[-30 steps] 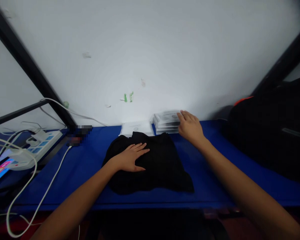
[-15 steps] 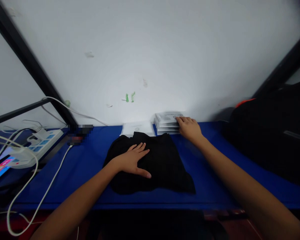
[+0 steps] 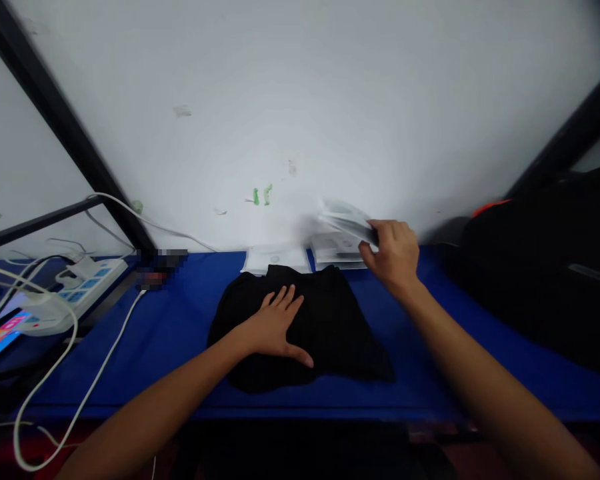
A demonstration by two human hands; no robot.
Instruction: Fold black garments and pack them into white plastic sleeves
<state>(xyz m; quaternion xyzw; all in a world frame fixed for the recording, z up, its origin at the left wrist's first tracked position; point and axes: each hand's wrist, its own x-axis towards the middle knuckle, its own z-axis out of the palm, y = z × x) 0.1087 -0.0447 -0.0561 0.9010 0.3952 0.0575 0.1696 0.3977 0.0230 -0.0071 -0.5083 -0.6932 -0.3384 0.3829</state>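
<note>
A folded black cloth item (image 3: 325, 327) lies on the blue table (image 3: 165, 333). My left hand (image 3: 275, 327) rests flat on it, fingers spread. Behind the cloth, my right hand (image 3: 394, 257) pinches the right end of a flat white packet (image 3: 347, 219), lifted and tilted, blurred by motion. Under the raised packet sits a stack of similar white packets (image 3: 337, 248). To its left another flat white packet (image 3: 277, 259) lies against the wall, its front edge behind the cloth.
At the left are a white power strip (image 3: 87, 287) with plugs, a lit phone (image 3: 3, 337) and a looping white cable (image 3: 103, 360). A large black item (image 3: 540, 280) stands at the right. The white wall (image 3: 300, 120) closes the table's back.
My right hand has raised a white packet off the stack and moved slightly right and up. My left hand stays on the black cloth, shifted a little to the right.
</note>
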